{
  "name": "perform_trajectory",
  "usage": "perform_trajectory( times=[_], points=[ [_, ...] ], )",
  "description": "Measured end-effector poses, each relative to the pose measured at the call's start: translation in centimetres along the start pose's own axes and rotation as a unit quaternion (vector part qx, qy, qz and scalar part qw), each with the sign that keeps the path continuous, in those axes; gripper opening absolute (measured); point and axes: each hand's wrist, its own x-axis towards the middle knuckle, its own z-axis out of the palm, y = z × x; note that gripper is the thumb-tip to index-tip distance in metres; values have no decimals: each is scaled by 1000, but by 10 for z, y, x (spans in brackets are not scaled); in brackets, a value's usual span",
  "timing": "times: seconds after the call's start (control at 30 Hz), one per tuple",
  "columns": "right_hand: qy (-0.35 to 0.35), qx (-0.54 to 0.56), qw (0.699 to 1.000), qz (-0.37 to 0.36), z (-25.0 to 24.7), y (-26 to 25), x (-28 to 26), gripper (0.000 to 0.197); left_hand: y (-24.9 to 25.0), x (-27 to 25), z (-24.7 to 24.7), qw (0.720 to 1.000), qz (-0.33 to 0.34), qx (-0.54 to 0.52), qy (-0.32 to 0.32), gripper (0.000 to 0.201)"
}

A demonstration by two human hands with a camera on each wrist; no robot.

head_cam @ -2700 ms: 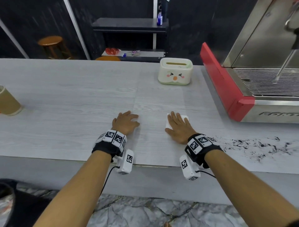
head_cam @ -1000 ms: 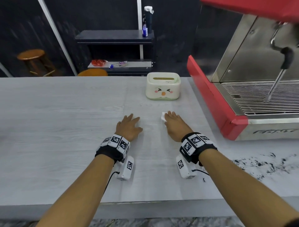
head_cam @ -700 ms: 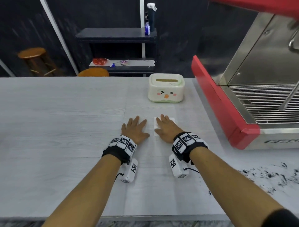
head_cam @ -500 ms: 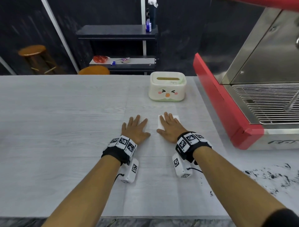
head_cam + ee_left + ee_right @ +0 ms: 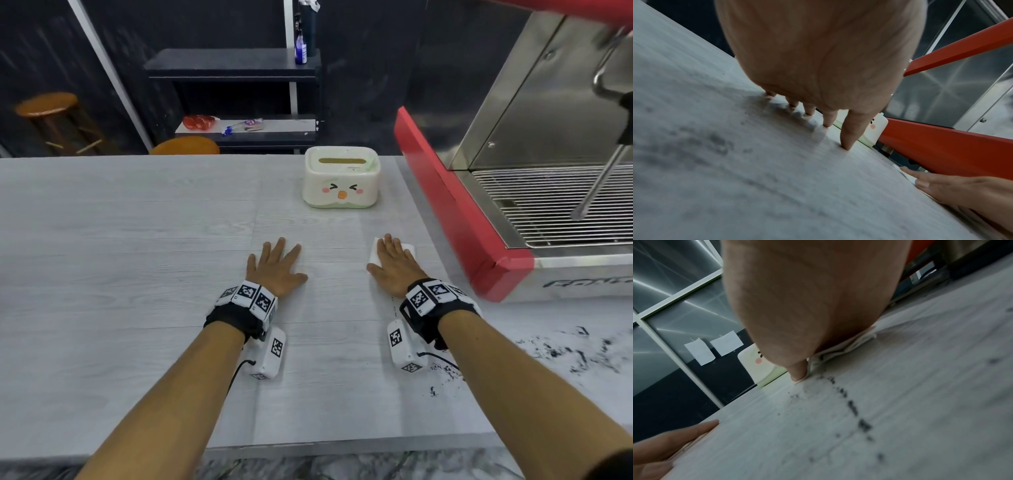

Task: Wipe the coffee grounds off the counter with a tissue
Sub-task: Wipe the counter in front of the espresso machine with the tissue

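Note:
My right hand (image 5: 394,267) lies flat with straight fingers on a folded white tissue (image 5: 373,255), pressing it onto the pale wood-grain counter (image 5: 137,274). Black coffee grounds (image 5: 575,353) are scattered at the counter's right, with a few specks (image 5: 433,390) by my right forearm. In the right wrist view the tissue (image 5: 849,345) bunches under the palm and a thin trail of grounds (image 5: 851,404) runs back from it. My left hand (image 5: 275,267) rests flat and spread on the bare counter, apart from the tissue.
A cream tissue box (image 5: 340,183) with a cartoon face stands behind the hands. A red and steel espresso machine (image 5: 452,212) with a steam wand (image 5: 599,185) fills the right side. The counter's front edge (image 5: 308,445) is near. Stools and a dark shelf stand beyond.
My right hand has slid to the right with the tissue under it, away from the left hand. The left hand has stayed flat in about the same place.

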Motion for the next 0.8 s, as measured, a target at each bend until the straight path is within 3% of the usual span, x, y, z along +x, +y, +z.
perform_trajectory(
  times=[0.5, 0.67, 0.8],
  points=[
    [15, 33, 997, 73, 16, 29, -72, 59, 15, -25, 8, 999, 6, -34, 33, 72],
    [16, 54, 998, 6, -2, 11, -74, 54, 31, -35, 11, 998, 10, -42, 37, 71],
    [-15, 8, 999, -44, -6, -7, -60, 52, 43, -46, 18, 998, -5, -50, 40, 69]
  ],
)
